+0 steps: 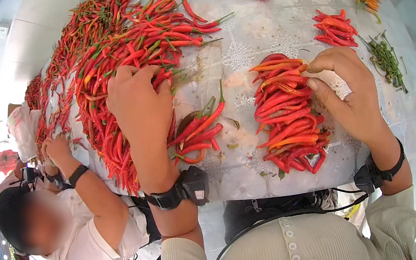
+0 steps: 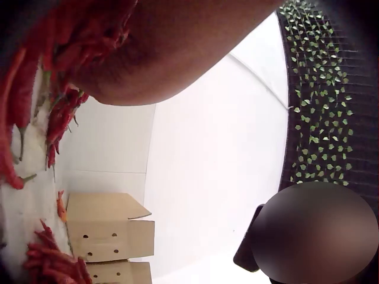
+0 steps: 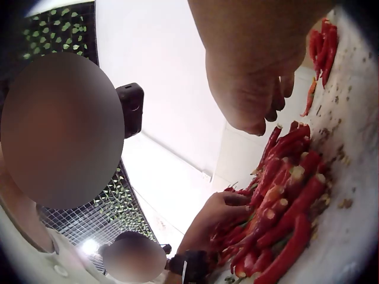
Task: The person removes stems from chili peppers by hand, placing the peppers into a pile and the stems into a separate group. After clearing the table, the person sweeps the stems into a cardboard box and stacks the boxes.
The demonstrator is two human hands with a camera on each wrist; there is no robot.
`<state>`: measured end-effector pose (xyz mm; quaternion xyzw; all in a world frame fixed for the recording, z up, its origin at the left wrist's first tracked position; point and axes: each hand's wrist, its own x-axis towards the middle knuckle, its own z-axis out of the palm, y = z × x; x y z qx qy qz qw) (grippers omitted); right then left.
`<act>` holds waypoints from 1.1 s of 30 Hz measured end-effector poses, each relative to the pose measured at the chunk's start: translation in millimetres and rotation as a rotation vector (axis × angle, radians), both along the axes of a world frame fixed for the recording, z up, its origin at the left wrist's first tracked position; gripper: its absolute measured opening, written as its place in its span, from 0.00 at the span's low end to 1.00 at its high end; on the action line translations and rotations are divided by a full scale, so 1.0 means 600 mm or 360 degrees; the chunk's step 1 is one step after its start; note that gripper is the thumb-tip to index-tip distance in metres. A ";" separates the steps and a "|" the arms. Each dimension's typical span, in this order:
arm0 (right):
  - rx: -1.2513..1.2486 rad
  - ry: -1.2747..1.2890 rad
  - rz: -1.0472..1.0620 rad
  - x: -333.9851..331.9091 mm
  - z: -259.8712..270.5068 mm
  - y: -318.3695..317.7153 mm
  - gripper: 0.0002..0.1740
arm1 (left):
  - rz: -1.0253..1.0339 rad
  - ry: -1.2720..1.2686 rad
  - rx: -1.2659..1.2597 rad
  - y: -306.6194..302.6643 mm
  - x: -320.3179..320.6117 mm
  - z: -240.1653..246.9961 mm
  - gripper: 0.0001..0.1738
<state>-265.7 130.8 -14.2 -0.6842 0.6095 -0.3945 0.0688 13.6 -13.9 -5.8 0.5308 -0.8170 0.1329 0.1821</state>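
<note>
A person's left hand point(image 1: 141, 99) reaches into a loose heap of red chillies point(image 1: 100, 108), its grip hidden. The right hand point(image 1: 347, 90), thumb and forefinger bent, apart and seemingly empty, is beside a stemless chilli stack point(image 1: 283, 102). Laying pods crosswise, gently, should keep it even. Skins are glossy, tapering; the snowflake-patterned tablecloth point(image 1: 238, 55) looks slick.

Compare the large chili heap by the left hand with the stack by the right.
The large heap spreads widely; the stack is far smaller. The heap is jumbled, while the stack lies roughly aligned. Green stems show on the heap; stemless ends show on the stack. Both are mostly red.
</note>
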 end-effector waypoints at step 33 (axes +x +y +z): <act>-0.0534 -0.0044 0.0298 0.017 0.005 0.009 0.14 | -0.1620 0.1235 0.0548 0.098 -0.121 -0.006 0.18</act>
